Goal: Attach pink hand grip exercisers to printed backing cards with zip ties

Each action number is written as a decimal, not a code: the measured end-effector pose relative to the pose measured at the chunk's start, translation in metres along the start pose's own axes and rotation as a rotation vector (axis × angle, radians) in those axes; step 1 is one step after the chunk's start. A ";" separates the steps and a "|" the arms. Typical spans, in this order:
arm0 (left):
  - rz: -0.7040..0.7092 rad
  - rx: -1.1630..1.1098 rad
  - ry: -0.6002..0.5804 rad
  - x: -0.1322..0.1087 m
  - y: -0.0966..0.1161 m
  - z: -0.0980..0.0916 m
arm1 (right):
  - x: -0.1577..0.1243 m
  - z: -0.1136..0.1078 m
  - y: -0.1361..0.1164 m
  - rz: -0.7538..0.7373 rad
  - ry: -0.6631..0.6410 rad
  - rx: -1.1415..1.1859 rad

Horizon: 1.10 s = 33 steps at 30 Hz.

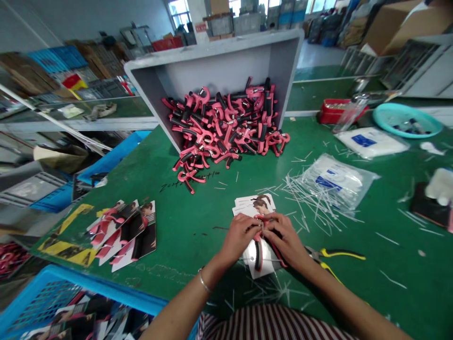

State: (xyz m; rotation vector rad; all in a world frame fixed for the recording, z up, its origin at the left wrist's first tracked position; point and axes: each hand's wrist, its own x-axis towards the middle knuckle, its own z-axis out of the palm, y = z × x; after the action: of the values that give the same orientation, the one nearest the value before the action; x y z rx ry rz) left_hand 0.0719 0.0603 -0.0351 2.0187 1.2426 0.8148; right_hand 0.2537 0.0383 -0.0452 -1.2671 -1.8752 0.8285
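Close in front of me a pink-and-black hand grip strengthener [259, 257] lies over a stack of printed cards [247, 202], its two handles toward me. My left hand [239, 235] pinches it near its coil end, fingers closed. From the other side my right hand [286, 236] is closed on the same end, fingertips almost meeting the left ones. Whatever small part sits between the fingertips is hidden. Right of my right hand lie yellow-and-black cutting pliers [323, 255]. Loose white cable ties [313, 203] are scattered beyond them.
A grey bin [215, 52], tipped toward me, spills many hand grips [226, 123]. Carded grips [130, 231] lie at left above a blue basket [38, 283]. At right are plastic bags of ties [336, 179], a red box [329, 111] and a turquoise tray [389, 113].
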 end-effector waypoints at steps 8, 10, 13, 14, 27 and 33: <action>0.014 -0.139 0.045 -0.002 -0.009 0.006 | -0.008 -0.002 -0.001 -0.024 -0.078 0.002; 0.014 -0.147 0.042 -0.003 -0.009 0.005 | -0.007 -0.002 0.000 -0.025 -0.082 0.007; 0.022 -0.154 0.029 -0.004 -0.008 0.004 | -0.006 -0.003 0.000 -0.025 -0.093 0.015; 0.024 -0.154 0.027 -0.004 -0.008 0.004 | -0.006 -0.003 0.001 -0.024 -0.095 0.017; 0.126 -0.104 -0.114 -0.011 -0.008 -0.005 | -0.004 0.001 0.002 -0.010 -0.014 0.051; 0.006 -0.253 -0.092 -0.008 -0.002 -0.012 | -0.001 0.001 0.000 -0.005 -0.025 0.051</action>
State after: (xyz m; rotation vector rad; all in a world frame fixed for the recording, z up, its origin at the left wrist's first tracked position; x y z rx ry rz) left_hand 0.0584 0.0557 -0.0308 1.8358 1.0270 0.8275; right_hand 0.2531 0.0372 -0.0462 -1.2254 -1.8639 0.8878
